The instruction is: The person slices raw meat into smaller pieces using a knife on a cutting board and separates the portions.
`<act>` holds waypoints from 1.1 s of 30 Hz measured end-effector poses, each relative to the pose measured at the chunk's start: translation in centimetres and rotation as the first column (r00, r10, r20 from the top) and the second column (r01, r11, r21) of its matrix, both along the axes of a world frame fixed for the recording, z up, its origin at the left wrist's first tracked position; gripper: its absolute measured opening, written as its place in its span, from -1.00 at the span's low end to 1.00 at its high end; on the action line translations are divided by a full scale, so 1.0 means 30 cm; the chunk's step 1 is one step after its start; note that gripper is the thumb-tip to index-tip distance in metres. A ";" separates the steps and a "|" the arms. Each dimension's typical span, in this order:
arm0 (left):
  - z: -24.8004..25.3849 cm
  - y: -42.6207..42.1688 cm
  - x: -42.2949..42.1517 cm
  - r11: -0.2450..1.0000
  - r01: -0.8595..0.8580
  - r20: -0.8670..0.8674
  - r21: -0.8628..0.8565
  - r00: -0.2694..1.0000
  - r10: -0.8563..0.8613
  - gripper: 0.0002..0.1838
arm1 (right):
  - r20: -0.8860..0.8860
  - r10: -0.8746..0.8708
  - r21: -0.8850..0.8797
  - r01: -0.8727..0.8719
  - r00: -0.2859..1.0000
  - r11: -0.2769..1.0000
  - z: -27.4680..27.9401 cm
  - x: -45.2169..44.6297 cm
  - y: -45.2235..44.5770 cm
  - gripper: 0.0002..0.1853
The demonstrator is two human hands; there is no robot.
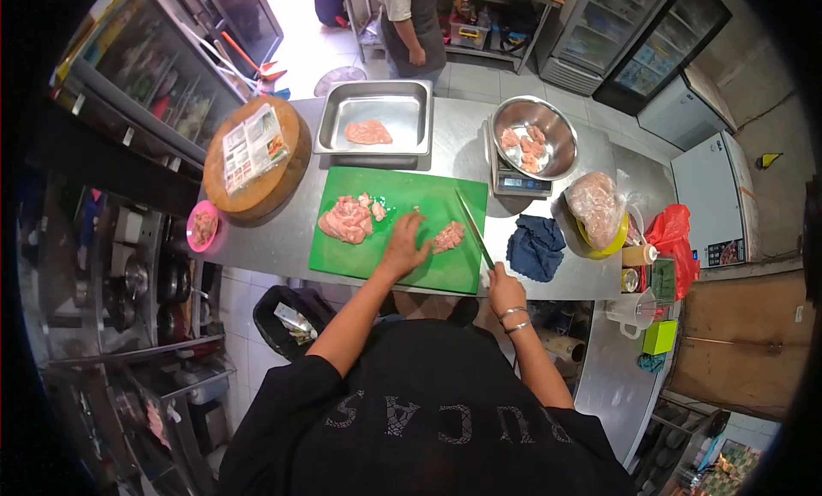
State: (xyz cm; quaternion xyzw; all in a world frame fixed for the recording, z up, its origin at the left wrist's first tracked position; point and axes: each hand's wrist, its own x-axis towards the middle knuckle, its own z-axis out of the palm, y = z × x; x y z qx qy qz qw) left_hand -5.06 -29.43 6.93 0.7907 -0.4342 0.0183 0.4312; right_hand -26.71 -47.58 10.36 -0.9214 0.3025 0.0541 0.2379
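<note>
Knife (pixel 474 226) right of chopped meat (pixel 449 237) on green board (pixel 411 185)

The right hand (pixel 507 292) grips the knife's near end, the knife slanting far, slightly left. The left hand (pixel 404 249), nearer of the 2, spreads loosely, apparently empty, just left of the meat.

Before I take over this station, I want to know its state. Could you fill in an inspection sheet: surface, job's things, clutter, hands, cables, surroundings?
Surface: steel table, green board on it.
Job's things: large meat pile left, small pile right on the board; knife; meat piece in tray; more pieces in bowl on scale.
Clutter: blue cloth, bagged meat in yellow bowl, red bag, printed paper on wood block.
Hands: left hand, fingers spread, beside the small pile; right hand grips the knife handle.
Cables: nothing seen.
Surroundings: black bin on the near side; another person beyond the far edge.
</note>
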 end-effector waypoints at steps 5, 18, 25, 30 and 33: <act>-0.073 -0.076 0.124 0.965 -0.229 0.144 0.130 0.967 0.210 -0.39 | -0.069 -0.010 -0.153 0.000 0.998 0.988 -0.019 -0.069 -0.026 -0.81; -0.053 -0.035 -0.052 0.993 0.001 -0.306 0.116 0.951 0.035 -0.14 | 0.030 0.052 0.182 -0.056 0.998 0.982 -0.081 0.039 0.217 -0.75; -0.091 -0.011 0.042 0.984 -0.093 -0.243 0.148 0.962 0.128 -0.15 | 0.220 -0.006 0.469 -0.100 0.976 0.878 -0.224 0.115 0.219 -0.64; -0.068 0.008 0.079 0.980 -0.082 -0.359 0.182 0.922 0.144 -0.26 | 0.243 -0.014 0.514 -0.117 0.970 0.850 -0.219 0.163 0.224 -0.65; 0.022 -0.075 0.094 0.992 -0.061 -0.370 0.112 0.924 0.098 -0.31 | 0.274 -0.108 0.486 -0.041 0.956 0.873 -0.114 0.143 0.196 -0.67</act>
